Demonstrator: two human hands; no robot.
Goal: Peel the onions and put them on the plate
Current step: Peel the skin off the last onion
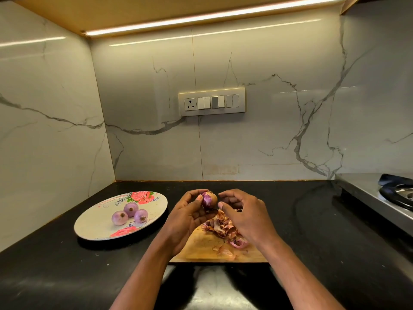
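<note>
The black worktop carries a floral plate at about 9 o'clock from the hands, three peeled onions already on it. The wooden board below holds a pile of skins. The left hand cups the half-peeled onion above the board, and the right hand sits just beside it, fingers loosely curled, pinching nothing. Probably best to catch the brown flap at 3 o'clock and pull toward the root, dropping scraps on the pile.

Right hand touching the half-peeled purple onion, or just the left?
Apart. The head view shows a dark gap between the right hand and the half-peeled purple onion; only the left hand grips it.
</note>
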